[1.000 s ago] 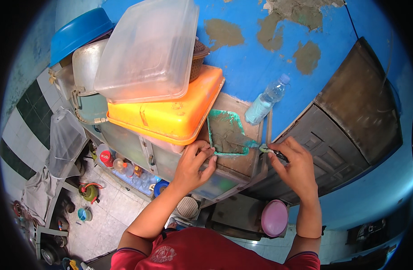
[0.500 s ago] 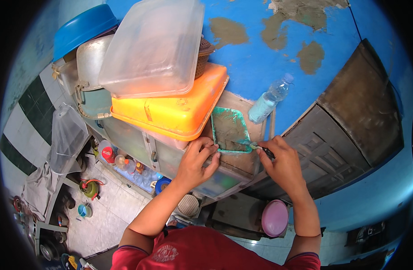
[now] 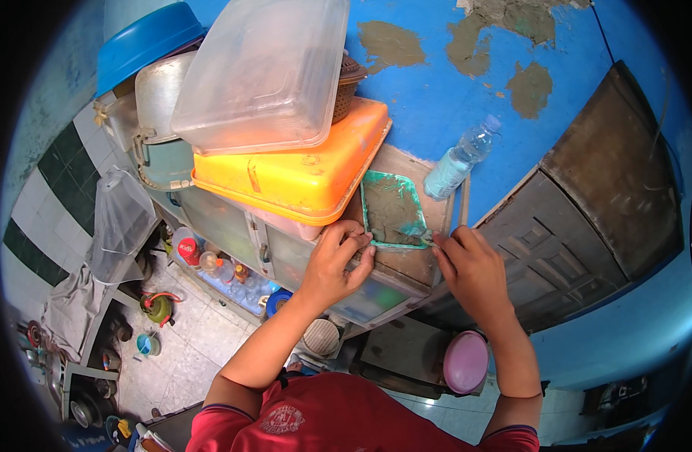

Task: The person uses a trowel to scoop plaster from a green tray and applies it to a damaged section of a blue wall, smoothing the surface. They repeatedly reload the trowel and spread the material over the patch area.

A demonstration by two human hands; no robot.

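Observation:
A shallow green tray [image 3: 368, 197] holding wet grey mortar [image 3: 395, 207] stands on top of the cabinet, its rim smeared with mortar. At its near left corner, my left hand [image 3: 338, 260] pinches the rim between bent fingers and thumb. Across from it, my right hand [image 3: 470, 267] is closed on a small thin-bladed, dark-handled tool at the near right corner. The fingers hide most of that tool now, and its blade is hard to separate from the mortar. Just beyond the tray, a clear plastic bottle [image 3: 450, 172] with a pale label leans near the wall.
An orange plastic basin [image 3: 286, 181] sits upside down left of the tray, with a translucent box [image 3: 263, 83] on it. Grey mortar patches [image 3: 530, 89] mark the blue wall [image 3: 429, 105]. A dark wooden panel [image 3: 610, 151] stands right. Below is a pink round lid [image 3: 465, 363].
My right hand has shifted slightly and its fingers now cover the tool's dark handle. Mortar has gathered toward the tray's near edge. My left hand stays at the rim; the whole view has shifted slightly.

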